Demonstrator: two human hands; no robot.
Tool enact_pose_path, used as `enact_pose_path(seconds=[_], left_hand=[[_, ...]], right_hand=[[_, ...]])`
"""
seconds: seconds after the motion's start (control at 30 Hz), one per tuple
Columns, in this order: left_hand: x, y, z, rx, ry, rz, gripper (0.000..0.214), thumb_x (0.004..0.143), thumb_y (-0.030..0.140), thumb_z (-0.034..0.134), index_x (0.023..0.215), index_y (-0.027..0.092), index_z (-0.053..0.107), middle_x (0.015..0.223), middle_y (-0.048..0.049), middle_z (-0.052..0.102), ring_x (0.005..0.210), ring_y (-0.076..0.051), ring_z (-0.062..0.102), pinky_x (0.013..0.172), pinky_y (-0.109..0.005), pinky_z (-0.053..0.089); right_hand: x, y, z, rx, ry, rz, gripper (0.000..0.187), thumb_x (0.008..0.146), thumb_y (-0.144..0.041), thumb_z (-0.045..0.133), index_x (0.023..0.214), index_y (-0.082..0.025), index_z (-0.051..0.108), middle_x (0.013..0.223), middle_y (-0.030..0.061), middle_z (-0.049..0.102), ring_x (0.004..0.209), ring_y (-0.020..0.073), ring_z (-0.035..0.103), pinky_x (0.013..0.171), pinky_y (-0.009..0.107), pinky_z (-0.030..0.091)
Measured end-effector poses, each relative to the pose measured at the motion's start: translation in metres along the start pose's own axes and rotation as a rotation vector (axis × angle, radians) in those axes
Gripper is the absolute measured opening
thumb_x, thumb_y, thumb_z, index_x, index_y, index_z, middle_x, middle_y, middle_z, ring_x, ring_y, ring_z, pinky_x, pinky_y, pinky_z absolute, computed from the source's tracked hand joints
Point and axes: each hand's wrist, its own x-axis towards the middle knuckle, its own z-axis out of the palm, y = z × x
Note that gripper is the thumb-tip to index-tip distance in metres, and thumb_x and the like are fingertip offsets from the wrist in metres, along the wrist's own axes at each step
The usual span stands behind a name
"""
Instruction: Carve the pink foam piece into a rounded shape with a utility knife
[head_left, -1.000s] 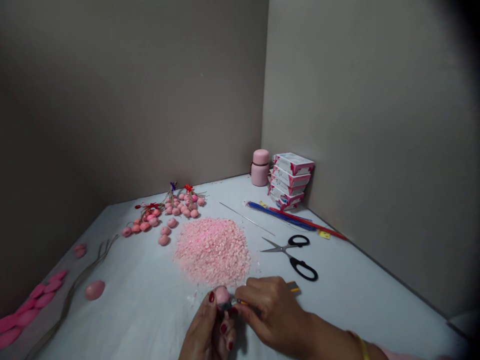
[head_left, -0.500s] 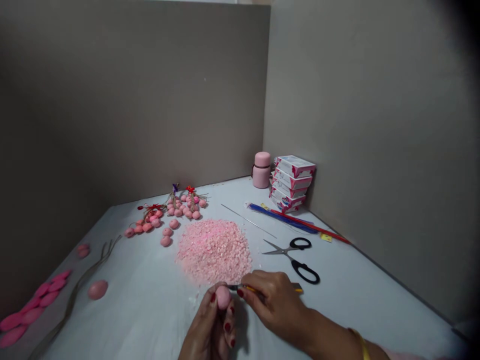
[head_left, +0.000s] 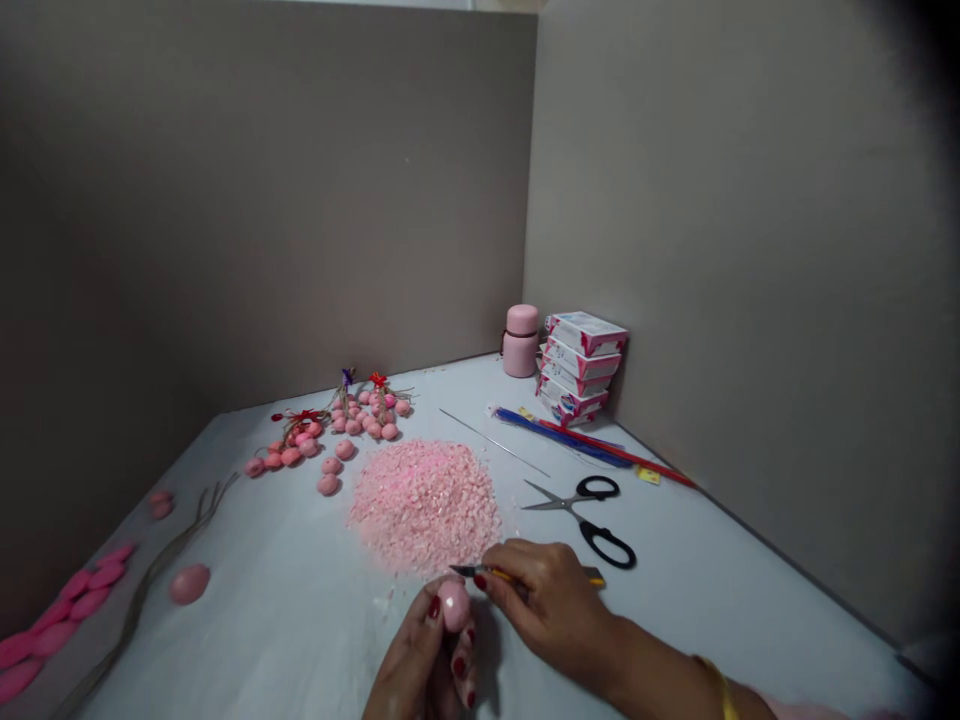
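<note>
Pink shavings (head_left: 424,508) heaped mid-table, black-handled scissors (head_left: 589,520) right, pink-and-white boxes (head_left: 581,368) stacked beside a pink lidded jar (head_left: 521,340) far right, pink bead clusters (head_left: 330,428) far left

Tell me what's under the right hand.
The right hand grips a craft knife with a yellow handle, its blade pointing toward the pink ball in the left hand. Pale tabletop lies below. The handle's middle and the surface directly beneath the palm are covered.

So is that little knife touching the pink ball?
Apart: the head view shows the blade of the craft knife just above the pink ball, with a thin gap between them.
</note>
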Motion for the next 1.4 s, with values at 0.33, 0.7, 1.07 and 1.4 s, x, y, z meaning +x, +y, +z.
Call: enact_pose_path(seconds=[0.33, 0.7, 1.07, 1.4], left_hand=[[0.0, 0.005, 0.004, 0.193, 0.155, 0.097, 0.041, 0.057, 0.041, 0.085, 0.087, 0.02, 0.069, 0.066, -0.0011, 0.071, 0.054, -0.01, 0.061, 0.053, -0.022, 0.045], [-0.007, 0.001, 0.004, 0.83, 0.178, 0.618, 0.021, 0.077, 0.036, 0.069, 0.092, 0.021, 0.071, 0.083, -0.0053, 0.066, 0.075, -0.021, 0.059, 0.069, -0.031, 0.044], [-0.019, 0.012, 0.013, 1.041, 0.105, 0.525, 0.021, 0.089, 0.032, 0.053, 0.098, 0.018, 0.066, 0.085, -0.0076, 0.07, 0.075, -0.021, 0.059, 0.068, -0.03, 0.044], [-0.015, 0.009, 0.009, 0.977, 0.177, 0.617, 0.021, 0.084, 0.021, 0.059, 0.102, 0.021, 0.071, 0.103, -0.0127, 0.071, 0.096, -0.026, 0.064, 0.079, -0.034, 0.051]], right_hand=[[0.004, 0.003, 0.0, 0.039, 0.011, 0.071, 0.032, 0.095, -0.03, 0.042, 0.068, -0.021, 0.057, 0.061, -0.0019, 0.057, 0.056, 0.013, 0.053, 0.055, 0.023, 0.033], [0.003, 0.01, 0.003, 0.035, 0.001, 0.112, 0.035, 0.097, -0.038, 0.039, 0.075, -0.021, 0.06, 0.066, 0.0012, 0.062, 0.061, 0.0176, 0.058, 0.059, 0.026, 0.04], [0.003, 0.017, 0.004, 0.051, -0.004, 0.105, 0.031, 0.094, -0.041, 0.042, 0.082, -0.023, 0.065, 0.072, 0.0022, 0.069, 0.065, 0.0205, 0.064, 0.06, 0.028, 0.045], [0.003, 0.016, 0.005, 0.038, -0.013, 0.099, 0.032, 0.095, -0.042, 0.042, 0.079, -0.024, 0.063, 0.071, 0.0026, 0.069, 0.064, 0.0211, 0.064, 0.06, 0.028, 0.046]])
